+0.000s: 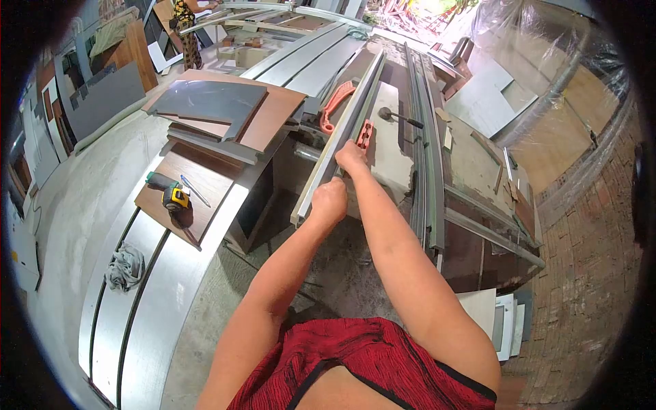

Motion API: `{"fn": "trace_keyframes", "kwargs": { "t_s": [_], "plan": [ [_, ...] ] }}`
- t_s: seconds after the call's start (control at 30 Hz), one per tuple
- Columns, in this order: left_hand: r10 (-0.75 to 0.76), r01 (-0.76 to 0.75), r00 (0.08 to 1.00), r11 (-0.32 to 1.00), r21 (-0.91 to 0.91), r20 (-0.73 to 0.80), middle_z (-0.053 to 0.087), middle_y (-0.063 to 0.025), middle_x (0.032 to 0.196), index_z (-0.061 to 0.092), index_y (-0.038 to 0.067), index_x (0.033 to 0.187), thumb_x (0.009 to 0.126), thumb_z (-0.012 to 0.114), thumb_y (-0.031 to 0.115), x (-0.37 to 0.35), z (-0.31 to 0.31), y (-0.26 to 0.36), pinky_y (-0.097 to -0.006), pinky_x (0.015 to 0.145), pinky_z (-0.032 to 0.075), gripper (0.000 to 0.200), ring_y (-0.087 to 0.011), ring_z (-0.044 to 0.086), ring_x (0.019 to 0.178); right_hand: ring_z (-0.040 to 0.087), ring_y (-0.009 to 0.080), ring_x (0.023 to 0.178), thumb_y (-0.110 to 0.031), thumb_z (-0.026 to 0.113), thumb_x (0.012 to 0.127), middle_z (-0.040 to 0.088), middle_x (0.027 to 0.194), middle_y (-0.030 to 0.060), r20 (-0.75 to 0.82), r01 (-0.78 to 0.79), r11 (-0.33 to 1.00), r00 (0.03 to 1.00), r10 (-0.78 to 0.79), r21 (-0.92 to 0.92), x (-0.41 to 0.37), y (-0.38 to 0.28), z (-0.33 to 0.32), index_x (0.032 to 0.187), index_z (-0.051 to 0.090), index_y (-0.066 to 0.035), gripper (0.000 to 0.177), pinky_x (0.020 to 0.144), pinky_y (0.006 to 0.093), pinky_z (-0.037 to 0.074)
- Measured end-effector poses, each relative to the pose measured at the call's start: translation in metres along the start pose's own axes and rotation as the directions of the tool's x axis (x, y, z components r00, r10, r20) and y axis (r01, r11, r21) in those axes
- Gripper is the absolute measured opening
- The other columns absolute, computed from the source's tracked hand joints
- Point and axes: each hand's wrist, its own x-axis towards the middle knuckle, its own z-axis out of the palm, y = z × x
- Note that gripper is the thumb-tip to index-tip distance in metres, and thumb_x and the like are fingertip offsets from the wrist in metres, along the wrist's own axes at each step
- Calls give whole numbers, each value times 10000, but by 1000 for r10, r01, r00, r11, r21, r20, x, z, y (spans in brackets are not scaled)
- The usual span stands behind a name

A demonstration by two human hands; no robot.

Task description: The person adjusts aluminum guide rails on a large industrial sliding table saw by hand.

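Observation:
Both hands are at a long, narrow metal profile point(359, 92) that runs away from me over the workbench. My left hand point(329, 199) is closed round its near part. Farther along, my right hand point(350, 156) is also closed on the profile's right side, beside an orange-red tool point(366, 135). A larger orange handled tool point(335, 106) lies left of the profile. To the right, a mallet point(401, 118) with a black handle rests on the pale bench board point(389, 154). My fingertips are hidden from view.
A yellow tape measure point(175, 198) and a blue pen point(195, 190) lie on a brown board at left. Grey cloth point(125, 268) sits on the metal table point(161, 290). Long dark profiles point(427, 157) stand right of the mallet. Another person point(187, 31) is at the back left.

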Motion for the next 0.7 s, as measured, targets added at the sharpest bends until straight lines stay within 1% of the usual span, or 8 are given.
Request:
{"fn": "trace_keyframes", "kwargs": {
  "t_s": [0.07,0.1,0.17,0.2,0.3,0.4,0.57,0.7],
  "plan": [
    [-29,28,999,999,26,38,626,-217,701,517,-23,793,737,531,27,0,-5,4,-423,602,522,76,-357,648,675,525,364,1117,-238,534,815,545,1191,223,8,-1,1000,1000,1,-9,1,0,1,1188,515,-25,429,926,434,430],
    [-42,41,998,999,21,49,630,-220,709,521,-24,801,727,554,25,0,-7,6,-417,615,525,94,-355,652,692,530,362,1112,-239,534,816,549,1186,222,11,-2,1000,1000,2,-13,0,0,0,1184,521,-25,426,923,434,433],
    [-69,69,995,998,12,72,636,-225,725,528,-25,817,707,600,21,0,-10,8,-405,641,531,139,-352,659,725,484,359,1166,-244,529,834,471,1267,236,93,-13,1000,996,14,-14,1,-2,-5,1282,389,5,532,969,429,398],
    [-66,66,995,998,8,71,637,-225,727,528,-26,819,709,599,21,0,-11,8,-405,644,531,139,-351,659,727,461,358,1193,-247,526,843,431,1308,242,133,-18,1000,991,20,-15,1,-2,-6,1332,323,20,592,992,426,381],
    [-67,67,995,998,1,72,638,-222,732,526,-26,825,714,597,23,-1,-10,7,-404,651,530,140,-349,659,734,472,357,1183,-256,540,835,445,1301,232,129,-15,999,991,19,-36,4,-2,-3,1324,335,14,596,984,428,389],
    [-82,81,993,997,11,79,638,-218,736,526,-21,825,716,600,26,0,-9,7,-397,657,529,140,-345,659,739,535,353,1107,-270,550,817,550,1187,213,0,19,999,1000,-20,-34,0,0,0,1190,507,-29,446,927,424,436],
    [-69,67,994,997,31,79,639,-209,738,526,-15,822,709,613,30,0,-9,7,-388,663,530,150,-335,659,740,529,355,1114,-264,546,820,545,1191,215,9,-13,1000,1000,14,-27,-2,-2,-2,1198,492,-36,444,934,421,433],
    [-51,51,997,999,7,55,636,-208,728,523,-13,816,699,619,27,-1,-8,6,-386,654,530,156,-335,659,731,519,365,1122,-251,545,820,532,1203,222,23,-33,999,999,33,13,-7,-4,-6,1198,489,-40,437,943,423,426]
  ]
}}
